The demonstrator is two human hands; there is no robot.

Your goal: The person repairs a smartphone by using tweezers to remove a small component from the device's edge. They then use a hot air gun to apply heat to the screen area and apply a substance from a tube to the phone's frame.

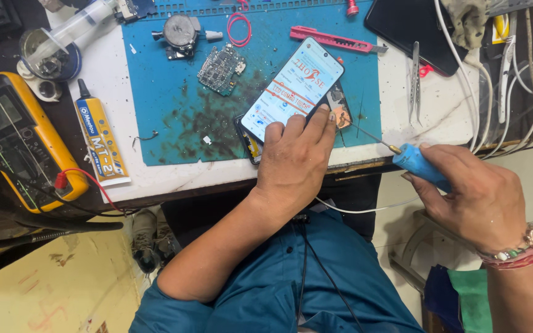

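Pressing down on a phone display panel (291, 86), the left hand (294, 160) lays its fingers flat along the panel's lower edge on the blue work mat (161, 92). The panel's long axis runs diagonally up-right. The right hand (482, 197) grips a blue-handled soldering iron (417, 161), tip aimed left toward the orange part beside the panel.

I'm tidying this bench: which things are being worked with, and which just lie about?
In use: left hand on the phone; right hand holding the blue-handled tool.

Lying about: circuit board, pink knife, tweezers, glue tube, yellow meter.
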